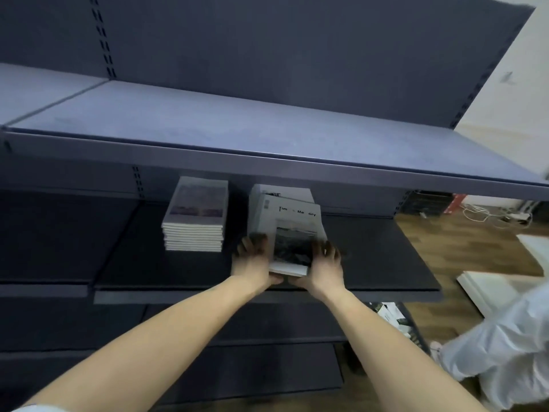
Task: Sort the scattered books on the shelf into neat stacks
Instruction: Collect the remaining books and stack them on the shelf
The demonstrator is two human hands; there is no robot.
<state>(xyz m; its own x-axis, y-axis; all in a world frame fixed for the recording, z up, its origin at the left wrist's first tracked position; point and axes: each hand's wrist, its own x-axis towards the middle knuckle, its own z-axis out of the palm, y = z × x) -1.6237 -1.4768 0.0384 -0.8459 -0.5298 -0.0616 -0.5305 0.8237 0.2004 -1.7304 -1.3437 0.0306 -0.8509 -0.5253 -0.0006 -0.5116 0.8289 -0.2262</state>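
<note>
While our left hand and right hand clasp the skewed books mid-frame, we should square their edges evenly.

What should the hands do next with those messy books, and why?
Probably squeeze the right pile square from both sides. Its top book sits turned and juts toward the shelf edge, while the left stack beside it is already even. The left hand and right hand already flank the pile, so a small push inward and back should line it up.
</note>
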